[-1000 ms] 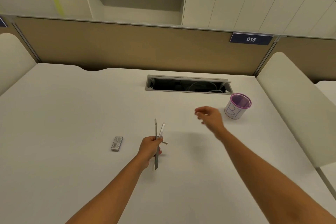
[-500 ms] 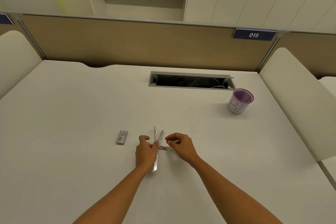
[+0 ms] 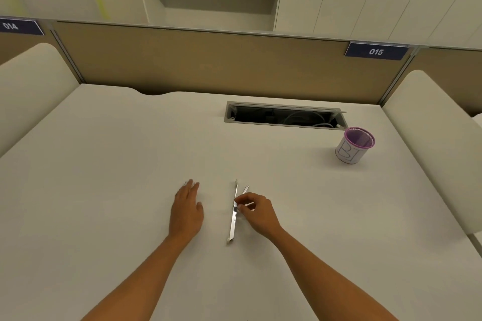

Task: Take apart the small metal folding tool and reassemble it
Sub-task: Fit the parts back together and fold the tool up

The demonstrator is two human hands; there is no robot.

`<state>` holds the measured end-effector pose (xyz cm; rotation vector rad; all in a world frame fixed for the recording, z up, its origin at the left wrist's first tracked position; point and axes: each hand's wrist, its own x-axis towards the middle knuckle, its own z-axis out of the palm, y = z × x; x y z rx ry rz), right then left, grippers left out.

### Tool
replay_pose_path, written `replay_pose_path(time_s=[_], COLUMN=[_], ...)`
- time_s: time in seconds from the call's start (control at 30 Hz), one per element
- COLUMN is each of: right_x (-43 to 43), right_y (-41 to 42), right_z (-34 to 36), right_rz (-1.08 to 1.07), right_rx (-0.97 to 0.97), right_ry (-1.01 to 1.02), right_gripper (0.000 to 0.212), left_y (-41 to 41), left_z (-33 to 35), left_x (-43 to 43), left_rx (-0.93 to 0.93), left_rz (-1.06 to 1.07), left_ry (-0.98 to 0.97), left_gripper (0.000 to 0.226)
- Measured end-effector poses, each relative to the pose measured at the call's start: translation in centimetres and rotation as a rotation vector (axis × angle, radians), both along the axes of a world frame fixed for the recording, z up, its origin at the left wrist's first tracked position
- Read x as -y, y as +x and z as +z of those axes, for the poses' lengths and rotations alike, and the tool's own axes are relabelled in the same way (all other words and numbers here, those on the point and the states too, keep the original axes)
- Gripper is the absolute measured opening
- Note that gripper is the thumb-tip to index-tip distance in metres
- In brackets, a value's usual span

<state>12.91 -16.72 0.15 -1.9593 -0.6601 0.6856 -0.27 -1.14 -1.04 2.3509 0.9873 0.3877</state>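
The small metal folding tool (image 3: 233,224) lies on the white desk (image 3: 104,164) as thin silver strips fanned out from a joint. One long strip runs toward me and a shorter one (image 3: 245,189) angles away to the right. My right hand (image 3: 258,214) pinches the tool at the joint with thumb and fingertips. My left hand (image 3: 186,210) rests flat on the desk to the left of the tool, fingers stretched out, apart from it. The small grey case seen earlier is hidden under this hand.
A white cup with a purple rim (image 3: 354,146) stands at the back right. An open cable hatch (image 3: 284,117) is set in the desk behind the tool. A brown divider (image 3: 208,65) closes the far edge, with padded white panels at both sides.
My left hand has let go of the tool and moved left over the small grey case. The right hand has taken hold of the tool, which now lies on the desk.
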Motion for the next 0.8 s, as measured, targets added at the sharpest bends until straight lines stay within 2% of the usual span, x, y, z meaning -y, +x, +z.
replay_pose_path(time_s=[0.1, 0.2, 0.5, 0.6, 0.8], right_x=[-0.3, -0.7, -1.9, -2.2, -3.0], right_y=[-0.6, -1.2, -2.7, -3.1, -4.0], right_z=[0.3, 0.5, 1.2, 1.3, 1.1], right_rz=[0.009, 0.022, 0.071, 0.092, 0.161], right_rx=[-0.001, 0.006, 0.064, 0.078, 0.130], right_ry=[0.007, 0.022, 0.029, 0.023, -0.034], right_gripper=[0.020, 0.020, 0.016, 0.016, 0.019], left_y=[-1.5, -2.5, -6.1, -7.5, -8.6], left_z=[-0.6, -1.2, -3.7, -4.2, -5.1], left_x=[-2.2, -3.1, -1.3, -0.4, -0.1], left_rx=[-0.188, -0.311, 0.009, 0.136, 0.275], left_rz=[-0.104, -0.195, -0.337, -0.351, -0.346], left_ry=[0.043, 0.080, 0.072, 0.057, 0.039], left_gripper=[0.065, 0.065, 0.057, 0.051, 0.040])
